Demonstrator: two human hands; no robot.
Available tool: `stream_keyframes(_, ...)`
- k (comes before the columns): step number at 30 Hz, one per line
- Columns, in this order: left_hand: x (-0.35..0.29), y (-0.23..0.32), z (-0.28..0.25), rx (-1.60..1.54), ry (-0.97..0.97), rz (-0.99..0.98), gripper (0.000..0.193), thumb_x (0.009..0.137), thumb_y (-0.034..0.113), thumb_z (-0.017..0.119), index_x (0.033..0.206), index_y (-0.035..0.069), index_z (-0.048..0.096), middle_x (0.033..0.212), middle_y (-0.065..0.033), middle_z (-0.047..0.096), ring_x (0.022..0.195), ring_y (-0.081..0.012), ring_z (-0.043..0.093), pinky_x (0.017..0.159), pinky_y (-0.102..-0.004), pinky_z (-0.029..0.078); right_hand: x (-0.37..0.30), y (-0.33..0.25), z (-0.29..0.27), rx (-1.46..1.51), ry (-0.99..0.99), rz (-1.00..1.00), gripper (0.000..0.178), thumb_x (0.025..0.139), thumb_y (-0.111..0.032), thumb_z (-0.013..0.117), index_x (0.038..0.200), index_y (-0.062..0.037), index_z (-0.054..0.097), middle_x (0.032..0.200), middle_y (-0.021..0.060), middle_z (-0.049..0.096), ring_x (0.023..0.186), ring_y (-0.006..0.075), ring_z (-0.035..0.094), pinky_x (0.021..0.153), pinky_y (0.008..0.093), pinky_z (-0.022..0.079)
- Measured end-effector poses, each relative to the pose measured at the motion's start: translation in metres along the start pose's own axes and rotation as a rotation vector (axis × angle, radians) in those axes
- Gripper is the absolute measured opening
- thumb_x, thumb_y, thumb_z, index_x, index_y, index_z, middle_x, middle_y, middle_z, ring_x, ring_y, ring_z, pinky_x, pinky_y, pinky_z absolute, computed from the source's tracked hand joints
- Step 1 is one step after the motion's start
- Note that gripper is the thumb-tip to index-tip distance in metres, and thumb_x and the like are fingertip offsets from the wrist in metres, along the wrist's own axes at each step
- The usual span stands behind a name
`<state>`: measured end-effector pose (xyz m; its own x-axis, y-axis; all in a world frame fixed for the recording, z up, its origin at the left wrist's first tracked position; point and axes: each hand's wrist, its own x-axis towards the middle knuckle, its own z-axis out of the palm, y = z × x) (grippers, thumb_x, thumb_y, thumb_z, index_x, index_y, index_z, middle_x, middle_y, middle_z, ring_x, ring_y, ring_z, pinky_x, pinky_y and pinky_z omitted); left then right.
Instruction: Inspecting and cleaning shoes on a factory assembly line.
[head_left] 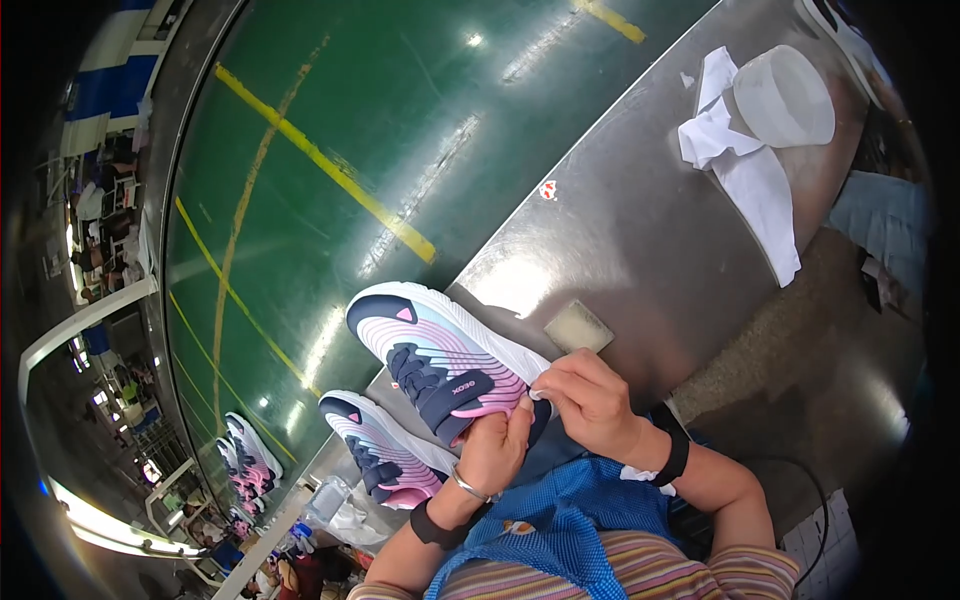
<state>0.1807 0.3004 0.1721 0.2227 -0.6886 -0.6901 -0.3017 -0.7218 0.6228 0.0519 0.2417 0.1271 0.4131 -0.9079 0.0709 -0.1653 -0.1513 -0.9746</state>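
Note:
A sneaker [468, 345] with pink and pale blue stripes, a navy strap and a white sole lies tilted before me, toe pointing to the far left. My left hand [495, 455] is closed on its heel end, with the thumb near the collar. At the heel edge, my right hand [596, 405] pinches a small white piece [539, 386] against the shoe; fingers partly hide it, and I cannot tell if it is cloth or paper. The matching sneaker [385, 455] rests just left of my left wrist, untouched.
Beyond the metal bench [640, 200] runs a green belt [330, 110] with yellow lines; more sneakers [252, 455] stand on it at left. A beige square pad [579, 327] lies near my right hand. White cloth [755, 190] and a translucent tub [785, 97] are far right.

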Motion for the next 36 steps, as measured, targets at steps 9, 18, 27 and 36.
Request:
stream_keyframes(9,-0.023,-0.028,-0.007,-0.188,-0.020,0.087,0.027,0.090,0.023,0.045,0.076,0.002,0.055,0.055,0.0010,0.047,0.047,-0.0068,0.044,0.045,-0.0211,0.036,0.007,-0.007,0.001,0.447,0.035,0.559,0.009,0.080,-0.001,0.054,0.088,0.0000,0.057,0.082,0.0045,0.059,0.078,0.0087,0.053,0.070,0.0217,0.042)
stream_keyframes(18,-0.028,-0.046,-0.007,-0.247,-0.055,0.165,0.028,0.090,0.022,0.044,0.075,0.001,0.055,0.058,-0.0008,0.048,0.051,-0.0080,0.044,0.047,-0.0231,0.036,-0.023,-0.029,-0.004,0.126,-0.138,0.227,0.011,0.073,0.002,0.060,0.084,-0.0009,0.061,0.079,0.0071,0.056,0.072,0.0167,0.055,0.062,0.0246,0.044)
stream_keyframes(27,-0.023,-0.050,-0.003,-0.225,-0.057,0.189,0.030,0.091,0.024,0.042,0.074,0.002,0.054,0.054,-0.0016,0.047,0.049,-0.0103,0.045,0.046,-0.0258,0.035,-0.004,-0.036,0.021,-0.038,-0.111,-0.067,0.014,0.065,0.006,0.060,0.077,-0.0008,0.057,0.074,0.0096,0.050,0.068,0.0249,0.050,0.058,0.0313,0.040)
stream_keyframes(36,-0.025,-0.048,-0.003,-0.249,-0.063,0.031,0.027,0.090,0.023,0.045,0.076,0.003,0.056,0.060,0.0033,0.047,0.052,-0.0033,0.041,0.045,-0.0195,0.033,-0.015,-0.029,0.016,-0.126,-0.111,-0.102,0.010,0.068,0.005,0.057,0.075,-0.0012,0.056,0.073,0.0098,0.049,0.068,0.0250,0.049,0.058,0.0311,0.040)
